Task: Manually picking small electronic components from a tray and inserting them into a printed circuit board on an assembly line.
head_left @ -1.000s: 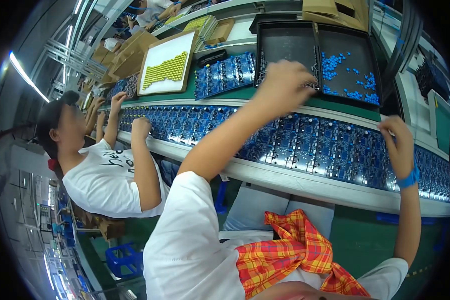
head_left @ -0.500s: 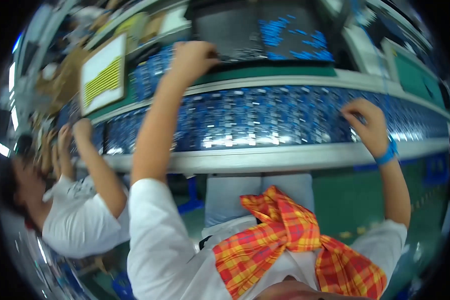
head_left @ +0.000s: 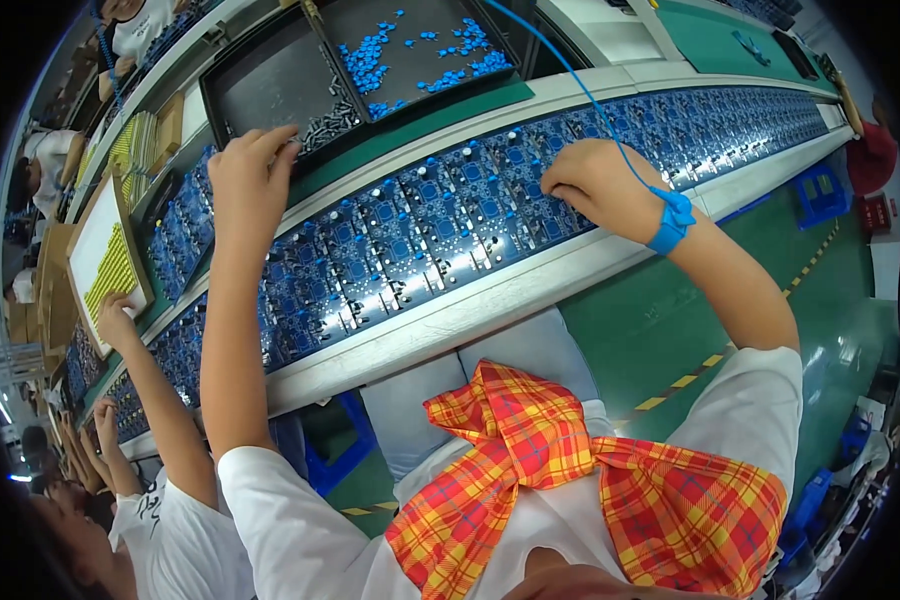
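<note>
Work was found in progress; boards (head_left: 450, 220) were laid in a long row on the bench (head_left: 440, 314), with small parts already seated on them; whether any board was complete could not be told. Stock was left unused: grey parts (head_left: 332, 128) were heaped toward the near side of the left tray (head_left: 270, 85); blue parts (head_left: 365, 65) were scattered in the right tray (head_left: 410, 68).

The left hand (head_left: 245, 185) was held at the left tray's near edge, beside the grey parts; its fingers were drawn together at the tips; whether a part was pinched could not be told. The right hand (head_left: 610, 185) was held above the boards; its fingers were curled, tips close; whether they were pressed together, or on what, could not be told.

Counted: two trays; one strap (head_left: 673, 222) on the right wrist; one cord (head_left: 597, 103); one white panel (head_left: 95, 245), with one co-worker's hand (head_left: 117, 315) at its yellow parts (head_left: 112, 268); boards and parts were too many, or too overlapped, for a reliable count.
</note>
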Demonstrator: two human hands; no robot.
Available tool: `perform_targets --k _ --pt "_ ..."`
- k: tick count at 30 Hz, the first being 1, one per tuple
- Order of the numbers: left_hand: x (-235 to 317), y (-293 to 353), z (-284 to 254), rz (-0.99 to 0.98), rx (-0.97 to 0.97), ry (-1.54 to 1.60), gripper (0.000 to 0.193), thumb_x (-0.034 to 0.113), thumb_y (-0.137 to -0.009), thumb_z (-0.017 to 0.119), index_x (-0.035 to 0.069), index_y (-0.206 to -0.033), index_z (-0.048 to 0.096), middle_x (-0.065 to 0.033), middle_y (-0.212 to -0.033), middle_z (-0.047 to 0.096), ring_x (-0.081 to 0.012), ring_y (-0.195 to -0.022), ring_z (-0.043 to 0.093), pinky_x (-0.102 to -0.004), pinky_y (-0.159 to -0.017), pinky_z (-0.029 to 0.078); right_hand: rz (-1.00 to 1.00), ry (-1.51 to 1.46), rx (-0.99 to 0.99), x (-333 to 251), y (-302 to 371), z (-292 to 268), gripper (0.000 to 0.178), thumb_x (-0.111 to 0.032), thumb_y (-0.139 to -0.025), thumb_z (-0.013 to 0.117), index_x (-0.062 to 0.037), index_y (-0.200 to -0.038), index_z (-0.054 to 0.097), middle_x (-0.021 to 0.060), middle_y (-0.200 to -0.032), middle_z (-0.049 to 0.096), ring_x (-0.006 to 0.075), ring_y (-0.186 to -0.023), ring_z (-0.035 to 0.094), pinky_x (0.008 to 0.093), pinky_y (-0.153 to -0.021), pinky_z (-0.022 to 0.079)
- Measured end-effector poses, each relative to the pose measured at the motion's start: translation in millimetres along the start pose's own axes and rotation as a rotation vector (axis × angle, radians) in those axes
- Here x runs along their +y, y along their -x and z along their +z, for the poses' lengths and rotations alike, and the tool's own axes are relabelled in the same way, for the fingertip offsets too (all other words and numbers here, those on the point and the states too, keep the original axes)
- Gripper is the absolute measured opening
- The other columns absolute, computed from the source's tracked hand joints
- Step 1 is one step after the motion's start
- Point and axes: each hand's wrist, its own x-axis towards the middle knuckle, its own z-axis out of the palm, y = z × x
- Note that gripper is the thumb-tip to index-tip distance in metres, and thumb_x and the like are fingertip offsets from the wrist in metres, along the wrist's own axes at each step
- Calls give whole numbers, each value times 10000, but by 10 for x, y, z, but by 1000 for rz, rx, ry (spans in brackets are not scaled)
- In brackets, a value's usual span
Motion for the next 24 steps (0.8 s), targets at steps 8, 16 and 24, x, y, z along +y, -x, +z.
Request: perform_targets --k 8,16,24 --pt "767 104 44 70 -223 567 138 97 -841 699 30 -959 726 -136 -856 706 -259 -789 673 -341 -685 503 -17 14 5 -11 19 16 82 -67 -826 655 -54 -904 677 108 -893 658 327 -878 624 414 -765 510" --pt "1147 96 107 -51 -544 787 157 85 -861 684 18 -995 729 -123 -939 724 -212 -848 681 -311 -757 514 -45 5 12 33 31 44 84 -63 -832 642 -50 -910 667 104 -897 653 329 -879 623 416 -768 514" --pt "1242 61 174 -71 -605 841 158 60 -854 686 18 -1000 732 -112 -949 725 -198 -870 679 -305 -790 515 -38 167 -113 19 26 -9 89 -67 -822 638 -33 -883 694 122 -851 653 330 -867 634 426 -768 529"
